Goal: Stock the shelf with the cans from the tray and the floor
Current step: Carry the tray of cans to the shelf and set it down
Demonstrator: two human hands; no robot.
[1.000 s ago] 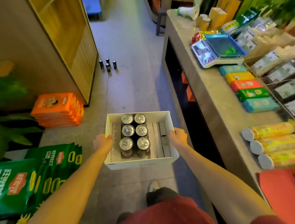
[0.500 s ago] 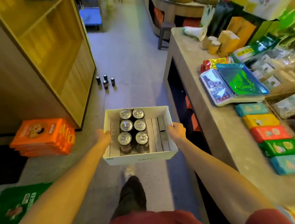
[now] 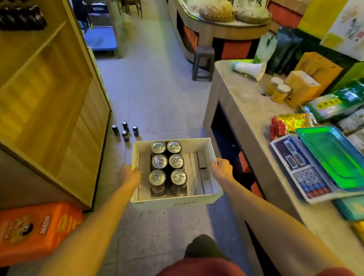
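I carry a white cardboard tray (image 3: 175, 201) at waist height. My left hand (image 3: 127, 175) grips its left wall and my right hand (image 3: 221, 168) grips its right wall. Several dark cans with silver tops (image 3: 167, 166) stand in two rows in the tray's left half. More dark cans (image 3: 125, 130) stand on the floor ahead, at the foot of the wooden shelf unit (image 3: 43, 98) on my left. Dark bottles or cans (image 3: 15, 14) fill the shelf's top level at the far left.
A grey counter (image 3: 244, 114) runs along the right with a weighing scale (image 3: 311, 163), packets and boxes. An orange carton stack (image 3: 33, 230) lies on the floor at lower left. A stool (image 3: 203, 63) and a blue cart (image 3: 101, 39) stand farther down the aisle.
I have walked forward down the aisle with the tray. The floor cans and the shelf unit are nearer, and the green bags at lower left have left the view.
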